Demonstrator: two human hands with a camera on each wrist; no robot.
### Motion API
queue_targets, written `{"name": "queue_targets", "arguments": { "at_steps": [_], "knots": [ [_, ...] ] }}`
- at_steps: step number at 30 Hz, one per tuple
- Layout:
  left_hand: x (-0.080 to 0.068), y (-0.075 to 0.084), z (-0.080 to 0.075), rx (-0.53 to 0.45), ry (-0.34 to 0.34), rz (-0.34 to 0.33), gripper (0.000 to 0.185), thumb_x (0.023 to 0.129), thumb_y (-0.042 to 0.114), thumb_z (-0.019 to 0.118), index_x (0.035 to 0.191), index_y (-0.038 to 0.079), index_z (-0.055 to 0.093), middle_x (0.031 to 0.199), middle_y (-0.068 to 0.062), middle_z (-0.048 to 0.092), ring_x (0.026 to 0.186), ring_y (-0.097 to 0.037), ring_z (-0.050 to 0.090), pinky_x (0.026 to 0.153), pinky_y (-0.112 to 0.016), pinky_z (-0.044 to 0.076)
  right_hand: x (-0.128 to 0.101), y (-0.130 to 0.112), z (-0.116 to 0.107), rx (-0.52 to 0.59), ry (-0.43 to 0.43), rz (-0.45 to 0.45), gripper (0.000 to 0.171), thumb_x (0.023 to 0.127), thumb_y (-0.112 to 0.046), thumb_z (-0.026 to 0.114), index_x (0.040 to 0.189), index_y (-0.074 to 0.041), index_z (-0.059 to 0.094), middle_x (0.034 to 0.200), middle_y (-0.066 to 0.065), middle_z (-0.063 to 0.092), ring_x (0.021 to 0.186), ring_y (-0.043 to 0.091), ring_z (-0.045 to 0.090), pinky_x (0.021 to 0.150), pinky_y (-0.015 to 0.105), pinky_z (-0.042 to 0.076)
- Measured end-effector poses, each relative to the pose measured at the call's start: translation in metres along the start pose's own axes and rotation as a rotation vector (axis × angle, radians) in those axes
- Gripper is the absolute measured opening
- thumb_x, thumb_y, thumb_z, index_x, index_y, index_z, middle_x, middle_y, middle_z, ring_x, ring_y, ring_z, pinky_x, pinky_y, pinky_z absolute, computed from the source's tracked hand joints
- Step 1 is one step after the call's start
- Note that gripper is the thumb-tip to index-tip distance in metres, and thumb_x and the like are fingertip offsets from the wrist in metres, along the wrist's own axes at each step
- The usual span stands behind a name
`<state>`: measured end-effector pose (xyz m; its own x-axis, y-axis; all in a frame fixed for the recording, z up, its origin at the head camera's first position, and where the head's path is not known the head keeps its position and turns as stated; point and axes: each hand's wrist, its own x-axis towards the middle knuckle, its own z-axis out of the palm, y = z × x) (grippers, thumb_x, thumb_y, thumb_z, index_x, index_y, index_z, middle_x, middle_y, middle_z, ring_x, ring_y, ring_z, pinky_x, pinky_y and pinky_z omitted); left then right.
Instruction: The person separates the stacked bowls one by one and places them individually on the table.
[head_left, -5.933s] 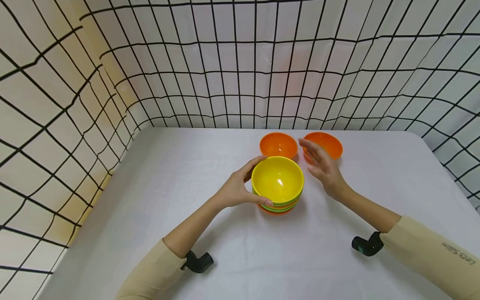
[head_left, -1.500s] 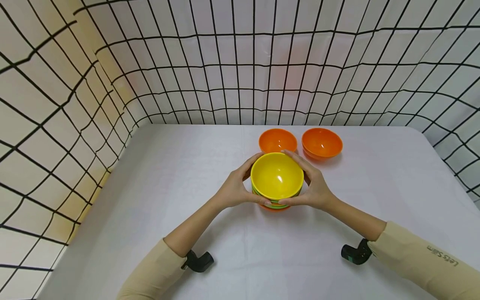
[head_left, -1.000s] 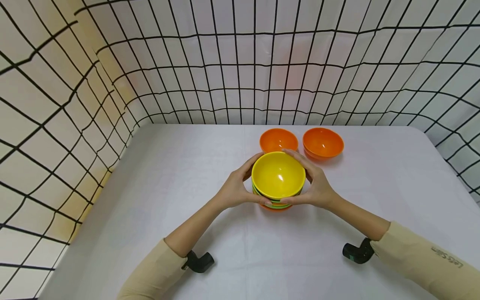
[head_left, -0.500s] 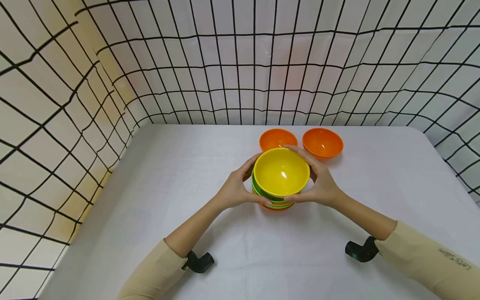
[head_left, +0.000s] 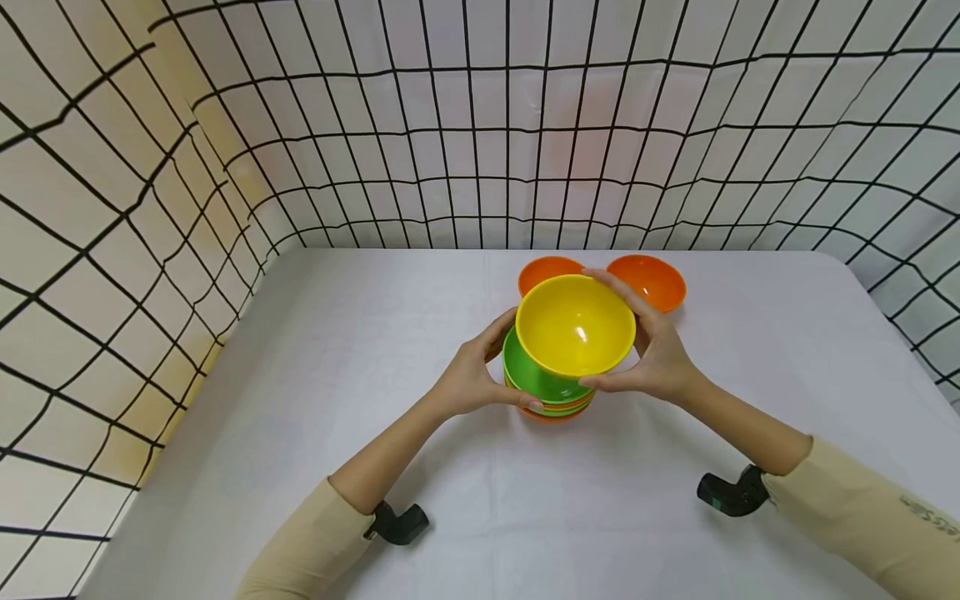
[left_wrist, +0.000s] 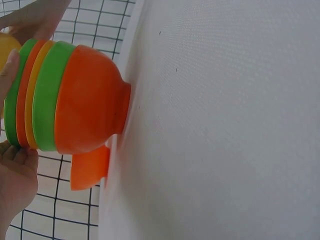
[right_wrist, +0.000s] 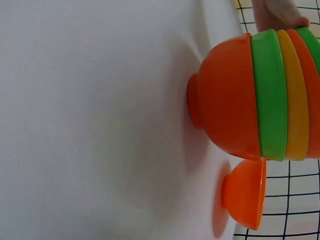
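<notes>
Head view: right hand (head_left: 660,354) holds empty yellow bowl (head_left: 575,325) above stack (head_left: 551,392).

The head view looks forward and down from above at the white table (head_left: 300,400), taking in both forearms. Each wrist view sits low and close at table height (rolled, apparently a quarter turn), facing the stack of bowls (left_wrist: 65,97) (right_wrist: 260,95) from opposite sides. All three share that stack (head_left: 551,392).

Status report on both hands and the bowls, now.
Right hand grips yellow plastic bowl, clear above stack of nested bowls. Left hand holds stack. Two orange bowls sit behind.
</notes>
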<state>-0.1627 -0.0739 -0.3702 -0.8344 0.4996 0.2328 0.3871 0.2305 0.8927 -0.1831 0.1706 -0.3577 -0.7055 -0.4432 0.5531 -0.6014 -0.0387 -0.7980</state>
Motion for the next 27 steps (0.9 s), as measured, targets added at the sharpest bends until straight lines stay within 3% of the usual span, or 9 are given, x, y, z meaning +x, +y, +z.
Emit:
{"name": "queue_targets", "arguments": {
  "at_steps": [7, 14, 27],
  "knots": [
    [0.000, -0.002, 0.001, -0.019, -0.002, 0.020, 0.101, 0.064, 0.006, 0.084, 0.145, 0.005, 0.024, 0.148, -0.009, 0.033, 0.135, -0.019, 0.032, 0.110, -0.031, 0.030, -0.001, -0.002, -0.002, 0.008, 0.020, 0.016, 0.101, 0.054, 0.015, 0.081, 0.140, 0.004, 0.030, 0.142, 0.015, 0.036, 0.120, 0.019, 0.044, 0.096, 0.021, 0.045],
    [0.005, -0.033, 0.005, -0.010, 0.016, 0.034, 0.108, 0.059, 0.012, 0.087, 0.147, 0.019, 0.024, 0.148, 0.004, 0.032, 0.134, -0.010, 0.032, 0.109, -0.027, 0.029, -0.001, 0.000, -0.007, 0.033, 0.051, 0.010, 0.099, 0.053, 0.017, 0.079, 0.139, 0.005, 0.031, 0.142, 0.018, 0.035, 0.120, 0.021, 0.043, 0.097, 0.021, 0.044],
    [0.006, -0.036, 0.004, -0.043, 0.019, 0.058, 0.107, 0.057, 0.014, 0.088, 0.145, 0.016, 0.028, 0.144, 0.011, 0.037, 0.131, -0.006, 0.035, 0.109, -0.025, 0.030, -0.004, 0.001, -0.023, 0.018, 0.130, -0.008, 0.097, 0.053, 0.021, 0.077, 0.138, 0.007, 0.033, 0.139, 0.016, 0.038, 0.118, 0.022, 0.043, 0.095, 0.018, 0.044]
  ]
}}
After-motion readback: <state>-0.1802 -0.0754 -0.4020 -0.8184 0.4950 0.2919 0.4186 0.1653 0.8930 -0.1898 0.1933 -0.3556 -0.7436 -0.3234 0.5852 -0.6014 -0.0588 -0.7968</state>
